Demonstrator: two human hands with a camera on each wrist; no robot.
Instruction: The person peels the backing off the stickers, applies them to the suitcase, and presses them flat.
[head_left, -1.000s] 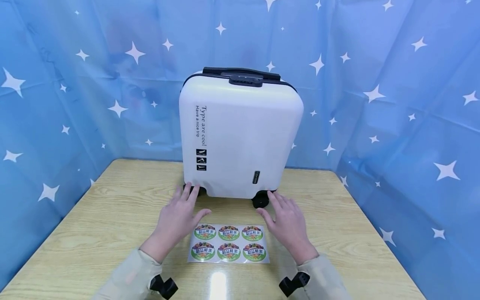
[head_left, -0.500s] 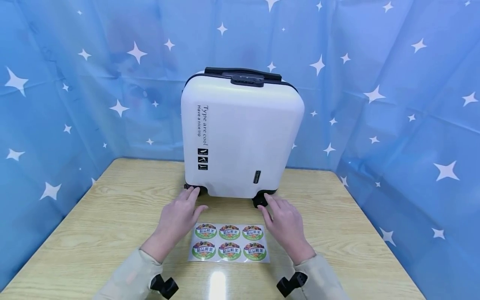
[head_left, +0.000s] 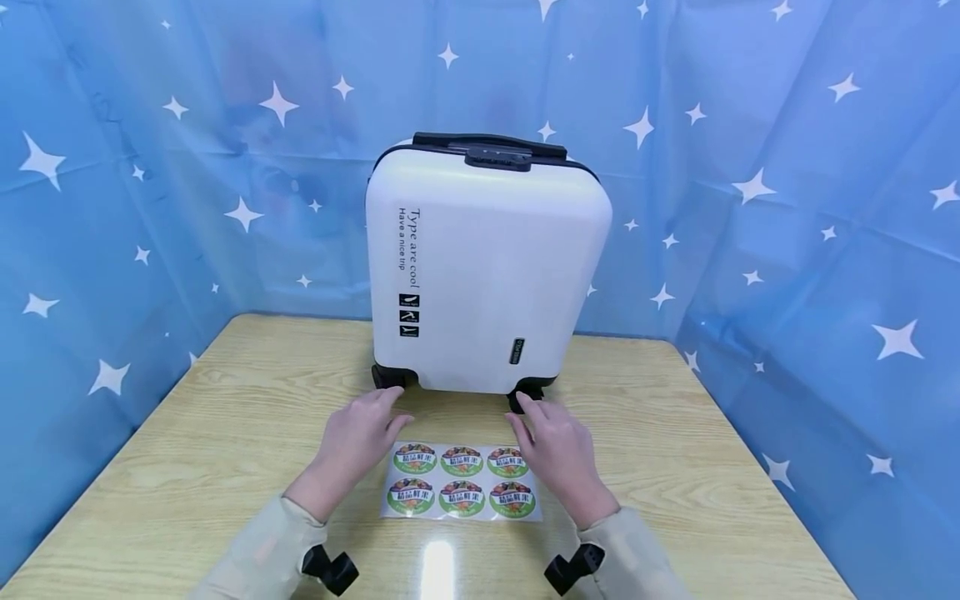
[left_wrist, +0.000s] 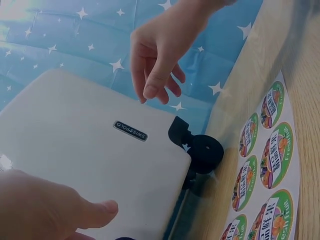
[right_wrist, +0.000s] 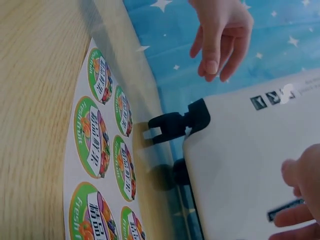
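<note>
A white hard-shell suitcase (head_left: 487, 267) stands upright on the table, its black handle (head_left: 491, 143) on top and black wheels (head_left: 527, 395) below. Flat in front of it lies a sheet of round fruit stickers (head_left: 439, 480), printed in green and white. My left hand (head_left: 358, 433) hovers at the sheet's back left corner, fingers loosely bent and holding nothing. Over the back right corner my right hand (head_left: 557, 446) is equally relaxed, thumb apart from the fingers. In the left wrist view the right hand (left_wrist: 167, 45) shows nothing in its grasp; the right wrist view shows the left hand (right_wrist: 222, 40) likewise.
The light wooden table (head_left: 247, 400) reaches back to a blue curtain (head_left: 225, 167) with white stars, which surrounds it on the back and both sides. A black wrist camera (head_left: 330, 570) is strapped to each sleeve.
Both hands have drawn back slightly from the suitcase wheels toward the sticker sheet, and the right hand has shifted left. The suitcase and the sheet stay in place on the table.
</note>
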